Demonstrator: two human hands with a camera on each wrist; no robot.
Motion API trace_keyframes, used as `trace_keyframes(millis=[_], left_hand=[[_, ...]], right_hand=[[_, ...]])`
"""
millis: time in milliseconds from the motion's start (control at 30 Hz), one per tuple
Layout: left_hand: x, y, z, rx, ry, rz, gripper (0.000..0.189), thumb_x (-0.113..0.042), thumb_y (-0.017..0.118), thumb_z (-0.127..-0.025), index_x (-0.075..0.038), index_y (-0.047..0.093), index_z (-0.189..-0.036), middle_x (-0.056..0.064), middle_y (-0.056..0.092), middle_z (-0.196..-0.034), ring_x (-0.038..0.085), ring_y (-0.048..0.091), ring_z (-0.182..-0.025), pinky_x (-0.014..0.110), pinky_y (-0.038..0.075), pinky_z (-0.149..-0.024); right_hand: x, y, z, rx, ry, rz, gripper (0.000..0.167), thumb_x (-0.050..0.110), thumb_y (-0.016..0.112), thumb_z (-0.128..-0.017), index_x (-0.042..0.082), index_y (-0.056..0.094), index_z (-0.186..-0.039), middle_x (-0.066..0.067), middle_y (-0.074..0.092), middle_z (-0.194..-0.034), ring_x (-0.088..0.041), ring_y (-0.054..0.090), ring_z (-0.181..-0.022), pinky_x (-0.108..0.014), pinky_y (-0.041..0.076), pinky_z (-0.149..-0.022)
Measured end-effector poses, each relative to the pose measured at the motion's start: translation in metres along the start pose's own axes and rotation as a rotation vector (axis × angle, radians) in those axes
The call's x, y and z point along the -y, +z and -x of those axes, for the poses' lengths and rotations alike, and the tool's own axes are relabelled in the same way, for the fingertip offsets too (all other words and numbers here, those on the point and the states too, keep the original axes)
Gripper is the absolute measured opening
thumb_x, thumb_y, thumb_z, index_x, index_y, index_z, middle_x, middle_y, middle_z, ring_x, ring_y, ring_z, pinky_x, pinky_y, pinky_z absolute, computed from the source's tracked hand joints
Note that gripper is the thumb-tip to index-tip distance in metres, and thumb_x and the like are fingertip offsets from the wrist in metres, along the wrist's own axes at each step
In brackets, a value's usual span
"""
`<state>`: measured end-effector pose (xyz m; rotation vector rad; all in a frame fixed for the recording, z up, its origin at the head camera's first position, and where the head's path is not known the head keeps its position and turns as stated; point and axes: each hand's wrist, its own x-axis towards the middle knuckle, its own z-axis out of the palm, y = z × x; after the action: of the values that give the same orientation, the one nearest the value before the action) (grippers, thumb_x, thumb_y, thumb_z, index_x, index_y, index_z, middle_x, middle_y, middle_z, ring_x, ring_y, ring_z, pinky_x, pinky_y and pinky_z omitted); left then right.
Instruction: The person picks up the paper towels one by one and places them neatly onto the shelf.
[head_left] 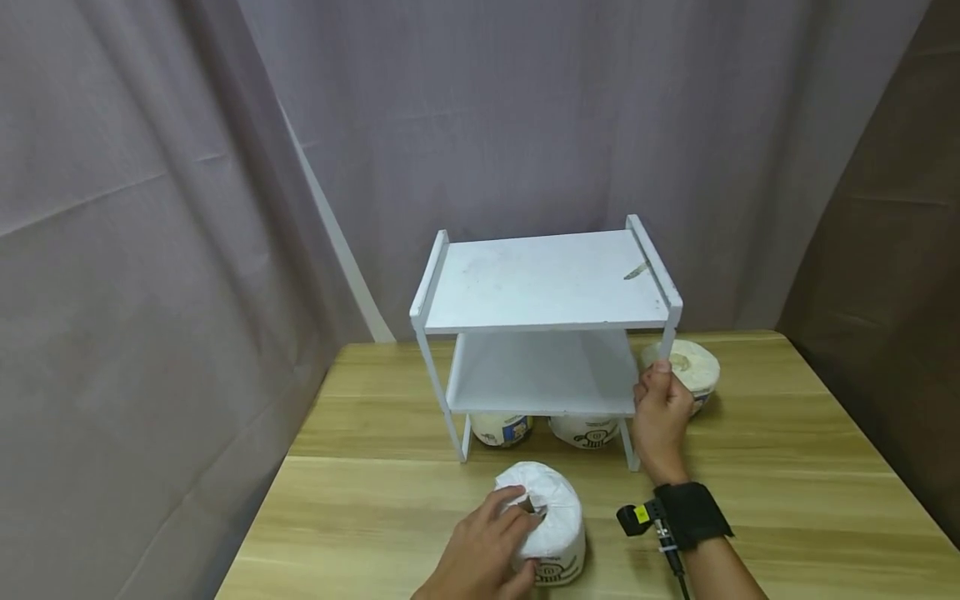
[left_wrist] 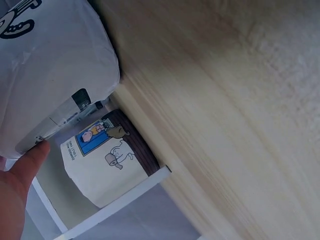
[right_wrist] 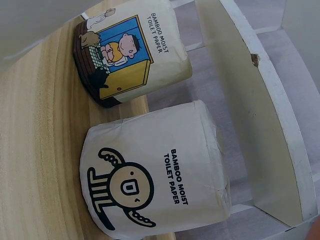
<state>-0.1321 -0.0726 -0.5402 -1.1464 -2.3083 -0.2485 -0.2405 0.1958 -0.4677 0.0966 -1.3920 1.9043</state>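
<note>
My left hand (head_left: pixel 480 546) pinches a white-wrapped toilet paper roll (head_left: pixel 558 521), fingertips at its core hole and thumb against its side. That roll (left_wrist: pixel 55 65) fills the upper left of the left wrist view. At the right front leg of a white two-tier shelf (head_left: pixel 547 283), my right hand (head_left: pixel 662 421) grips the upright. Beneath the lower tier stand two more rolls: one with a cartoon picture (right_wrist: pixel 130 50) and a dark base band, and one with a black line-drawn animal (right_wrist: pixel 155 175).
Another toilet paper roll (head_left: pixel 697 371) stands behind my right hand, beside the shelf. The wooden table (head_left: pixel 360 500) carries everything, with a grey curtain (head_left: pixel 525 117) hanging along its back. A black strap with a small camera (head_left: pixel 636 518) is on my right wrist.
</note>
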Motion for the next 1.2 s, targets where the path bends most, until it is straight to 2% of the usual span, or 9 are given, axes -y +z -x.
trace_keyframes(millis=[133, 400, 600, 800, 967, 1100, 1200], left_hand=[[-0.001, -0.004, -0.001, -0.004, -0.04, 0.009, 0.052, -0.04, 0.083, -0.078, -0.019, 0.069, -0.124, -0.009, 0.071, -0.12, 0.017, 0.053, -0.137, 0.026, 0.059, -0.082], [0.0, -0.007, 0.0, -0.057, -0.081, -0.048, 0.052, -0.042, 0.086, -0.073, -0.021, 0.07, -0.118, -0.011, 0.072, -0.115, 0.017, 0.055, -0.134, 0.024, 0.057, -0.088], [0.001, -0.016, -0.003, -0.082, -0.13, -0.061, 0.051, -0.04, 0.085, -0.074, -0.02, 0.071, -0.119, -0.01, 0.072, -0.113, 0.018, 0.056, -0.132, 0.025, 0.058, -0.088], [0.003, -0.028, -0.006, -0.133, -0.144, -0.061, 0.049, -0.037, 0.083, -0.072, -0.018, 0.071, -0.116, -0.009, 0.073, -0.112, 0.019, 0.059, -0.129, 0.026, 0.059, -0.085], [0.006, -0.04, -0.011, -0.183, -0.143, -0.091, 0.046, -0.038, 0.082, -0.072, -0.019, 0.071, -0.112, -0.01, 0.074, -0.112, 0.017, 0.061, -0.124, 0.024, 0.059, -0.081], [0.008, -0.046, -0.015, -0.23, -0.132, -0.117, 0.044, -0.038, 0.078, -0.07, -0.021, 0.071, -0.109, -0.009, 0.074, -0.11, 0.017, 0.063, -0.121, 0.025, 0.059, -0.082], [0.009, -0.05, -0.017, -0.241, -0.142, -0.107, 0.044, -0.038, 0.079, -0.068, -0.021, 0.071, -0.108, -0.009, 0.074, -0.109, 0.017, 0.063, -0.121, 0.026, 0.059, -0.083]], right_hand=[[0.001, 0.001, -0.001, -0.009, 0.006, 0.002, 0.059, 0.025, 0.05, -0.113, -0.018, 0.037, -0.076, 0.009, 0.041, -0.061, 0.0, 0.038, -0.052, -0.02, 0.025, -0.052], [0.001, 0.001, 0.0, -0.016, -0.002, 0.028, 0.059, 0.024, 0.05, -0.113, -0.019, 0.037, -0.075, 0.01, 0.041, -0.058, -0.001, 0.037, -0.051, -0.021, 0.024, -0.051], [0.001, 0.0, 0.0, -0.026, 0.014, 0.075, 0.059, 0.026, 0.05, -0.113, -0.019, 0.041, -0.076, 0.01, 0.042, -0.058, -0.001, 0.038, -0.052, -0.02, 0.025, -0.051], [0.001, 0.001, 0.0, -0.03, 0.046, 0.08, 0.059, 0.027, 0.05, -0.113, -0.017, 0.042, -0.074, 0.009, 0.041, -0.056, -0.002, 0.036, -0.051, -0.021, 0.024, -0.05], [0.0, 0.001, 0.0, -0.03, 0.03, 0.121, 0.062, 0.03, 0.049, -0.114, -0.018, 0.043, -0.074, 0.01, 0.042, -0.056, -0.001, 0.037, -0.051, -0.02, 0.026, -0.051], [-0.001, 0.0, 0.0, -0.036, 0.023, 0.13, 0.062, 0.031, 0.05, -0.113, -0.015, 0.044, -0.073, 0.011, 0.043, -0.056, -0.001, 0.038, -0.052, -0.02, 0.027, -0.052], [-0.001, -0.001, 0.0, -0.043, 0.031, 0.139, 0.06, 0.03, 0.05, -0.113, -0.013, 0.044, -0.072, 0.01, 0.043, -0.056, -0.001, 0.039, -0.052, -0.02, 0.027, -0.052]])
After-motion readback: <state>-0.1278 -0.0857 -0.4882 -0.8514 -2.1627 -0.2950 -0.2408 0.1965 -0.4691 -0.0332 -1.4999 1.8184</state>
